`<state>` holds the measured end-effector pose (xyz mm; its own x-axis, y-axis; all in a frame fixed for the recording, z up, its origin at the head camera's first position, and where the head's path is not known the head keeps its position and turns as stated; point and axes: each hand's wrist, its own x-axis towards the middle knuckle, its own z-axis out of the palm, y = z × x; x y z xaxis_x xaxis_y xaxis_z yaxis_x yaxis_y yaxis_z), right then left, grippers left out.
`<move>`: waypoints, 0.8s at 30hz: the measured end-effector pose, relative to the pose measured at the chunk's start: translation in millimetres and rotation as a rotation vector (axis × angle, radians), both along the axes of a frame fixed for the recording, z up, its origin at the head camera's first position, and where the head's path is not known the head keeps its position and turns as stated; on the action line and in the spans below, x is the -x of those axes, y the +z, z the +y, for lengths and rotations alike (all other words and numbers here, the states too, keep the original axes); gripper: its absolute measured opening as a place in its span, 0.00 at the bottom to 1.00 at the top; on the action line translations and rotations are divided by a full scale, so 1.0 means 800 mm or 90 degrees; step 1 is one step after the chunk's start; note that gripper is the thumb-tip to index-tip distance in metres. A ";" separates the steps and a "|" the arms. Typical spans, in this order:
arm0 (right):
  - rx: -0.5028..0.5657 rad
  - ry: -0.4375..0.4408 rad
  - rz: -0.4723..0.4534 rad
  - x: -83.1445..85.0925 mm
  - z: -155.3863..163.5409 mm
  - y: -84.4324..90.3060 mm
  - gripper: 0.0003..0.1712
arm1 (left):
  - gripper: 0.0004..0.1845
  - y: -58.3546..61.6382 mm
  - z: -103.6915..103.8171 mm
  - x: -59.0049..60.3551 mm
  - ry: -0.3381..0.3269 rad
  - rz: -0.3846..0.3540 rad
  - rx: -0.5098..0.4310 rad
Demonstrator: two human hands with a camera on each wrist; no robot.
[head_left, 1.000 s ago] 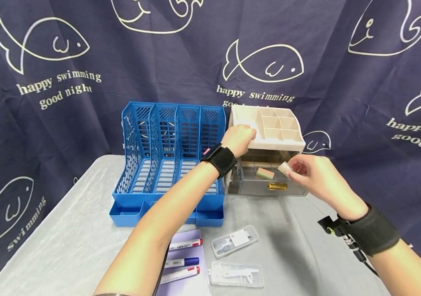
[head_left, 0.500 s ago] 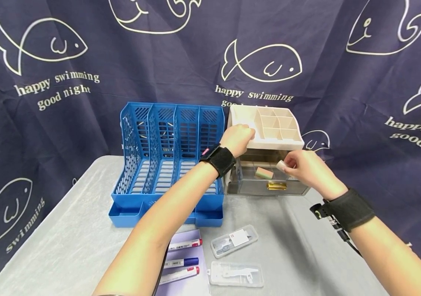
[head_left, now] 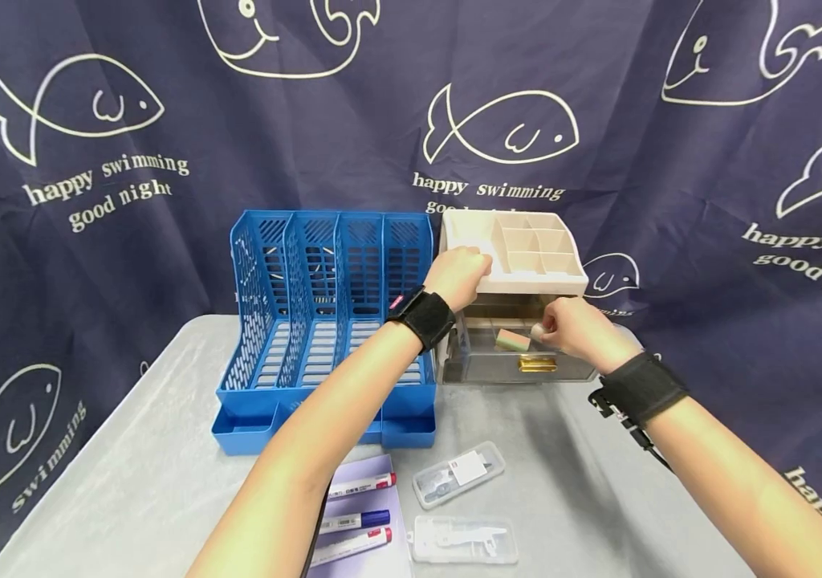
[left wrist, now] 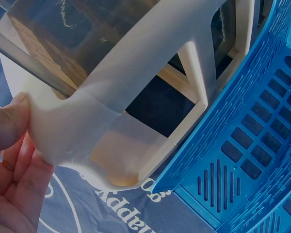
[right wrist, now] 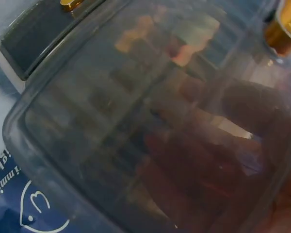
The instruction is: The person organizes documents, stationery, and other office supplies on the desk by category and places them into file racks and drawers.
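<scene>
On the grey table (head_left: 144,449), a blue file rack (head_left: 339,297) stands just beside a white organizer (head_left: 534,283) whose see-through drawer (head_left: 483,368) is open. The left hand (head_left: 457,277) pinches the organizer's edge; the right hand (head_left: 577,325) is inside the drawer, near a striped block (head_left: 512,340), its grip pinching a smaller whitish piece (head_left: 538,331).

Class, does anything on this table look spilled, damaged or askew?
Nothing looks spilled or damaged. The white-labelled case lies slanted beside a straighter clear box. The drawer is open, but the right hand reaches inside.
</scene>
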<state>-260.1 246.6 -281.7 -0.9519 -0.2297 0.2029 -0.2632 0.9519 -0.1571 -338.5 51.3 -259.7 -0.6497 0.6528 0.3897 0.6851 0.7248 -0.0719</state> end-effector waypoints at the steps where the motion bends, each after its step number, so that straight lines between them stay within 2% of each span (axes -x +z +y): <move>1: -0.004 0.001 -0.001 0.001 -0.001 0.000 0.07 | 0.14 0.000 -0.001 0.000 0.000 0.002 -0.004; 10: -0.013 0.006 -0.022 0.010 -0.006 -0.004 0.08 | 0.14 0.000 -0.003 -0.002 0.007 -0.003 -0.010; 20: -0.002 -0.010 -0.042 0.006 -0.004 -0.006 0.06 | 0.14 -0.001 0.002 -0.004 0.007 -0.003 -0.001; 24: 0.008 -0.023 -0.021 0.002 -0.003 -0.006 0.07 | 0.14 -0.002 0.002 -0.006 0.009 0.000 0.002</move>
